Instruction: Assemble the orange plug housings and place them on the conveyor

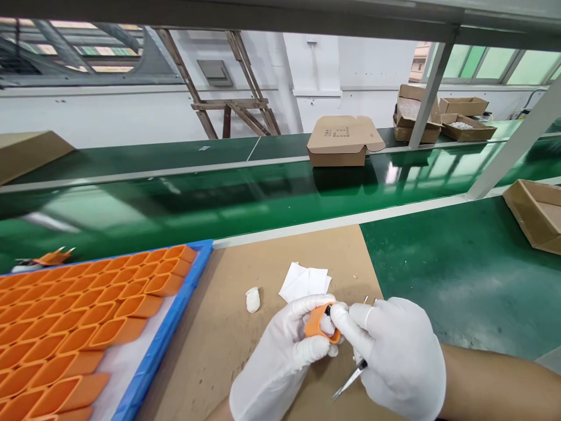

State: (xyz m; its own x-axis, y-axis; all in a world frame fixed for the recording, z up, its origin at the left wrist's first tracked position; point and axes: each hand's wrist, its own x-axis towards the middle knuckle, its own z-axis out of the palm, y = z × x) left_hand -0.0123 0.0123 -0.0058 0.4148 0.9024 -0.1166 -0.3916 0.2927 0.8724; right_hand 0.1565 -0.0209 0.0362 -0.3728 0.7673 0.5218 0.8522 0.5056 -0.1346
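An orange ring-shaped part (pixel 316 321) is held by my left hand (pixel 284 345), gloved in white, with the fingers wrapped round it. My right hand (pixel 390 345), also in a white glove, has its fingertips at the part's opening, by a small black piece (pixel 328 310). Tweezers (pixel 349 381) with a pointed metal end stick out below my closed right hand, which grips them. White paper pieces (pixel 304 283) lie just beyond my hands, and a small white wad (pixel 253 299) lies to their left on the brown cardboard sheet (pixel 219 327).
At the left, a blue-edged tray (pixel 175 327) holds rows of orange parts (pixel 127 330). Behind runs a green conveyor (pixel 245 204). Beyond it sits a closed cardboard box (pixel 344 137). An open box (pixel 537 213) stands at the right. A metal post (pixel 432 93) rises behind.
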